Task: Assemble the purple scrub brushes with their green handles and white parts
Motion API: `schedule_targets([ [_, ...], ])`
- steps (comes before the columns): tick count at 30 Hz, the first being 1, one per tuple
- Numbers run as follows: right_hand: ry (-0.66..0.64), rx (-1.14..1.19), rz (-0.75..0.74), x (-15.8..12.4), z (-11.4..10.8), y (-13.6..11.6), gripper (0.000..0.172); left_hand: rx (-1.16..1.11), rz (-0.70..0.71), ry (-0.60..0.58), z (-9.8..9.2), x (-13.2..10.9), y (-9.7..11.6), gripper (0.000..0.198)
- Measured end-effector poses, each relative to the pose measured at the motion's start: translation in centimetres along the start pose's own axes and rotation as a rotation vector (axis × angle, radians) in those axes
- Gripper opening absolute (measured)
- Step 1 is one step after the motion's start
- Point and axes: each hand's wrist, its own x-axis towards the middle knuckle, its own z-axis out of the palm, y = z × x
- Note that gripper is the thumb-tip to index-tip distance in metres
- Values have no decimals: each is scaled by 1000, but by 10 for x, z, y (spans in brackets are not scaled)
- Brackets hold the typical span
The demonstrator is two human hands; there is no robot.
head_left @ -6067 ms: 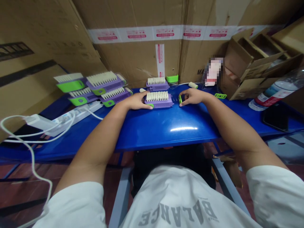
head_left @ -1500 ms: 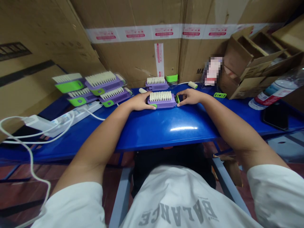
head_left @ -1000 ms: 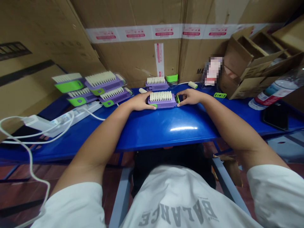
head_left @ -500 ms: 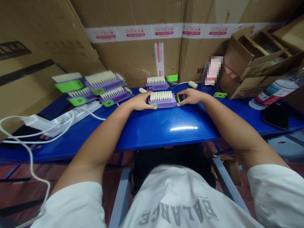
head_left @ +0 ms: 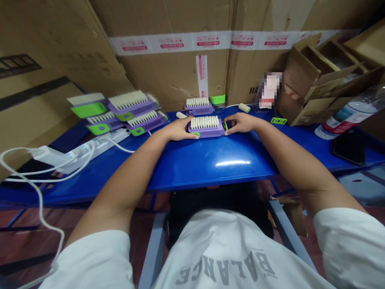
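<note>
A purple brush head with rows of cream bristles facing up lies on the blue table in front of me. My left hand grips its left end, thumb along the green corner at the front. At the other end, my right hand pinches a small green end piece against the purple body; whether a gap is left between them is hard to see. Just behind stands another purple brush head, with a green cap beside it. A cream cylinder with a green end lies behind my right hand.
Several purple and green brush heads are stacked at the left, by a white power strip with cables. To the right are a green slotted piece, cardboard boxes, a bottle and a phone. Large cardboard walls the back.
Both hands keep the same hold on the brush head, which has barely shifted. The whole view has moved very slightly.
</note>
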Motion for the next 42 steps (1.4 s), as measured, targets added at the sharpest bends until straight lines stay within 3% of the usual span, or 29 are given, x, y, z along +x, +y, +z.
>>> schedule_targets([
  [42,-31,60,-24,-2,-7,8,87,-24,1,-2,0,1,-3,99],
])
